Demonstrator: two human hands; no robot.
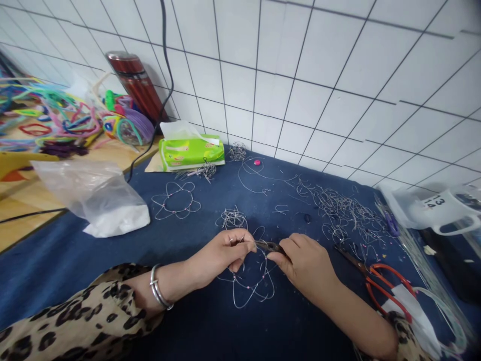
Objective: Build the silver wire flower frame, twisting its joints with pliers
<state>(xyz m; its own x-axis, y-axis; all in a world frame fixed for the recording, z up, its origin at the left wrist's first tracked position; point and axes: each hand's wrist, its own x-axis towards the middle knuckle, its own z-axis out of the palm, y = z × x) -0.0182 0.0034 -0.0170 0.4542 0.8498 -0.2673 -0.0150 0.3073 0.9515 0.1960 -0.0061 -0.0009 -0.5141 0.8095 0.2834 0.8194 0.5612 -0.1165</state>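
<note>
My left hand pinches the upper edge of a wire flower with small pink beads, lying on the blue cloth. My right hand is closed round a small dark plier-like tool whose tip meets the wire beside my left fingers. A finished beaded wire flower lies farther back to the left. A small coil of wire sits just behind my hands.
Red-handled scissors lie at the right, with a tangle of wire scraps behind them. A clear plastic bag, a green tissue pack, a red flask and coloured pipe cleaners are at the left. White cups stand far right.
</note>
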